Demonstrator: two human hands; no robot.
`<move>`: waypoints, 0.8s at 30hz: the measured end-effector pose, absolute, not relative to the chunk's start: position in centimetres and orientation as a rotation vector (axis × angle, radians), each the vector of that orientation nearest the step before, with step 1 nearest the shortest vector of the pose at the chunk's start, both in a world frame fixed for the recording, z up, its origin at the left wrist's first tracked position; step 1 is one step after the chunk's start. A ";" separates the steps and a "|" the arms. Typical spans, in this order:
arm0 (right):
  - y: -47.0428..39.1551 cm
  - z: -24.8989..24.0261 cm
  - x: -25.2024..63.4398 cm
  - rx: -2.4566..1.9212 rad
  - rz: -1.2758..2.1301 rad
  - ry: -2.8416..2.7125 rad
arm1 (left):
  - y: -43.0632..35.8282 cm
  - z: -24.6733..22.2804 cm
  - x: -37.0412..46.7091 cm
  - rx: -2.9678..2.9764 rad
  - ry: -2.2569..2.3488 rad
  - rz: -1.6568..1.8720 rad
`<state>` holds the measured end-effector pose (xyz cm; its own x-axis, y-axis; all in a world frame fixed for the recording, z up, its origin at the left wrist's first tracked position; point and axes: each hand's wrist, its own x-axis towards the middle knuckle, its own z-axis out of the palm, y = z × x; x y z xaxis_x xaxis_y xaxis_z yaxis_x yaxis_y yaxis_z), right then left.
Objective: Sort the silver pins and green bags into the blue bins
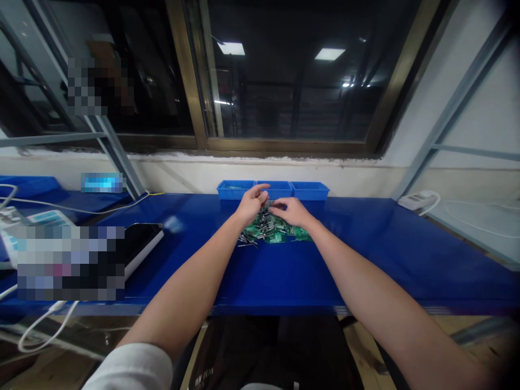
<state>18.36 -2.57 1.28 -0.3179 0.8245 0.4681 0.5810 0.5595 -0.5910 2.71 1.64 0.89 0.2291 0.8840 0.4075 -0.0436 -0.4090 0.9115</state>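
Note:
Both my hands are over a loose pile of thin metal rods (266,223) mixed with green pieces (277,237), some looking like small plastic bags. My left hand (251,206) is at the pile's left, fingers curled and thumb drawn in, with one finger reaching right. Facing it, my right hand (292,211) has its thumb and fingers brought together at the pile's top. Small metal bits show between the two sets of fingertips. What each hand grips is too small to make out.
Behind the pile, a left blue bin (236,190), a middle blue bin (279,188) and a right blue bin (310,190) stand side by side. A dark-topped device (142,241) lies left on the blue table (284,281). A white power strip (416,199) sits at the right.

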 end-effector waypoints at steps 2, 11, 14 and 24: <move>-2.5 1.4 18.1 -1.095 0.466 -2.017 | 1.6 0.9 3.0 1.601 0.759 1.354; -1.2 0.8 18.4 -1.103 0.690 -1.717 | 1.7 0.8 2.3 1.745 0.914 1.320; -0.9 0.5 18.9 -1.114 0.762 -1.578 | 1.9 0.7 1.8 1.912 1.026 1.199; -1.3 1.2 21.4 -1.002 1.359 -1.429 | 2.2 1.5 0.6 1.887 1.126 1.128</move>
<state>21.39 -1.31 1.20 -0.2699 0.9601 0.0729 -0.0243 0.0689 -0.9973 0.62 2.20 1.45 0.2578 0.9051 0.3381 0.3368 -0.4122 0.8466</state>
